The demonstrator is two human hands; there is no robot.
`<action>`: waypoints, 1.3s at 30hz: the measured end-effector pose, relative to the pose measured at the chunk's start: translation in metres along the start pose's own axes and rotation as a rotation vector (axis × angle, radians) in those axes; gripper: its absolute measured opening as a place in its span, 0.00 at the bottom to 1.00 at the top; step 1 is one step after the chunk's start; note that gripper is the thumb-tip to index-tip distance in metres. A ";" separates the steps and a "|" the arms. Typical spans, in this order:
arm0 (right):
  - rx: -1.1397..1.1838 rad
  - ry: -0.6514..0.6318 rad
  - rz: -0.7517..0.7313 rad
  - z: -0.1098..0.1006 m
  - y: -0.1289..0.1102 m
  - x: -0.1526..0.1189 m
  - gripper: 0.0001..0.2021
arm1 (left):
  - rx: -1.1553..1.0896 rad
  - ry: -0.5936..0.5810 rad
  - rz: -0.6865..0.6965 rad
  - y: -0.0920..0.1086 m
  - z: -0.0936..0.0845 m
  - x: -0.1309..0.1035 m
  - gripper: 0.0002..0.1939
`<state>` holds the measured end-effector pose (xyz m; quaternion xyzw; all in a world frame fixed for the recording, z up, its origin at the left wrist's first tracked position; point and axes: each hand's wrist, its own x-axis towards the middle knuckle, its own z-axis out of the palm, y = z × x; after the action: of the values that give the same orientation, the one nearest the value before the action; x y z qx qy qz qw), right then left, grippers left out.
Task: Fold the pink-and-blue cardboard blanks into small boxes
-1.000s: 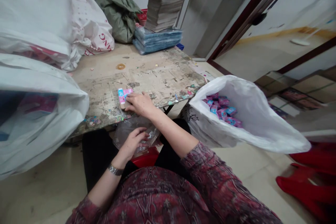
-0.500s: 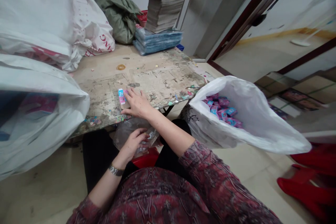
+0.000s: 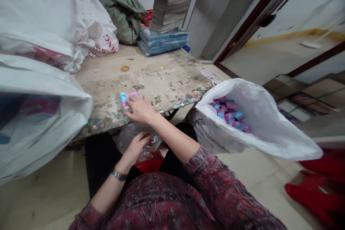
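Observation:
A small pink and blue box [image 3: 124, 100] lies on the worn table [image 3: 167, 79] near its front edge. My right hand [image 3: 140, 109] rests over the right part of the box, palm down, its fingers apart. Below the table edge, my left hand [image 3: 138, 146] is at a clear plastic bag [image 3: 126, 136] on my lap, with its fingers curled; what they hold, if anything, is hidden. Many similar pink and blue boxes [image 3: 229, 113] fill the bottom of an open white sack [image 3: 264, 125] to the right.
Another open white sack [image 3: 67, 115] stands at the left. At the back of the table are a printed white bag [image 3: 94, 25], a green sack [image 3: 122, 14] and paper stacked [image 3: 169, 12] on blue bundles [image 3: 163, 41]. Red stools [image 3: 315, 190] are at the lower right.
My right hand has shifted slightly left and back over the box, and more of the box's pink face shows. My left hand has hardly moved.

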<state>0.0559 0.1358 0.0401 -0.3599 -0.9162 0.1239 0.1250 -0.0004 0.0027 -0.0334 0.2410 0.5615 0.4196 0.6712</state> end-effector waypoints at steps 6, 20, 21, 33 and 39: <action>-0.027 0.039 0.041 -0.005 -0.009 -0.001 0.18 | -0.022 0.021 0.003 0.000 -0.001 0.001 0.17; 0.014 0.099 0.042 0.003 -0.010 -0.008 0.14 | -0.078 0.047 0.175 0.020 -0.016 -0.002 0.20; 0.018 0.098 0.053 0.003 -0.011 -0.008 0.14 | -0.083 0.052 0.192 0.023 -0.018 -0.003 0.20; 0.101 0.080 0.045 0.003 -0.005 -0.008 0.13 | -0.164 0.143 0.341 0.056 -0.035 -0.004 0.19; 0.095 0.084 0.109 -0.004 -0.008 -0.009 0.17 | -0.174 0.149 0.380 0.063 -0.037 0.001 0.19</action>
<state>0.0590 0.1243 0.0452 -0.4078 -0.8823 0.1585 0.1734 -0.0544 0.0319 0.0065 0.2520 0.5157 0.6021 0.5550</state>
